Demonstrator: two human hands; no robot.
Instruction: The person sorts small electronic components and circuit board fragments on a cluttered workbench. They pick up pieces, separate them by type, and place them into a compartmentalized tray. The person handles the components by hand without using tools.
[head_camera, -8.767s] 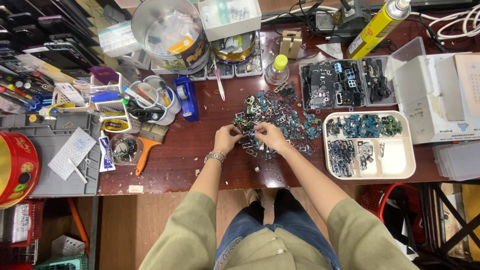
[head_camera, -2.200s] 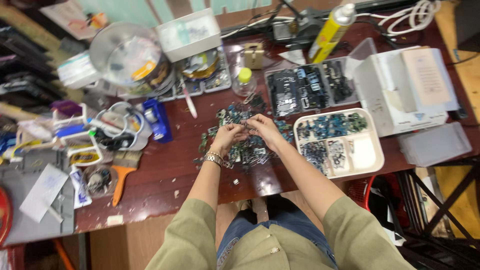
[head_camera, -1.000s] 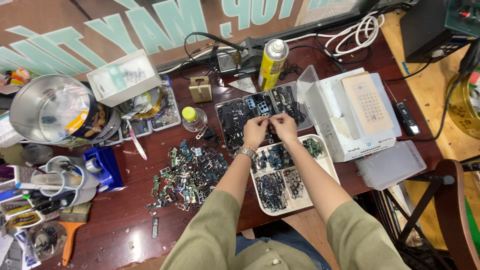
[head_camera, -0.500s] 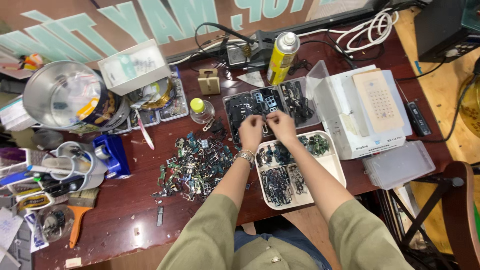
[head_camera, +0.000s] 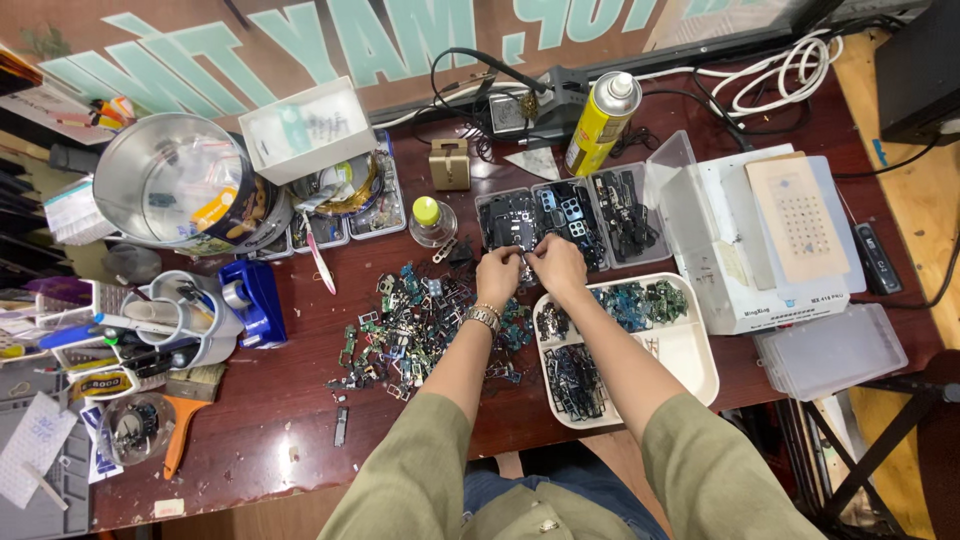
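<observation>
While both of my hands meet over the middle of it, the dark red bench is the largest item and carries everything listed below.

Item: white lidded case, right of centre, with a tan perforated plate lying on it.
Item: round metal tin, far left, with a white box just beside it.
Item: white sorting tray, near my right forearm, holding clusters of blue-green and dark small parts.
Item: clear plastic box, right of the tray.
Item: clear compartment tray, beyond my hands, filled with dark parts.
Item: loose heap of small electronic parts, on the bench beside my left forearm.
Item: yellow spray can, upright at the back.
Item: blue tape holder, left.
Item: small bottle with a green cap.

My left hand, a watch at its wrist, and my right hand are close together at the near edge of the compartment tray, fingers pinched narrowly on a small dark part between them; its kind is too small to tell.
</observation>
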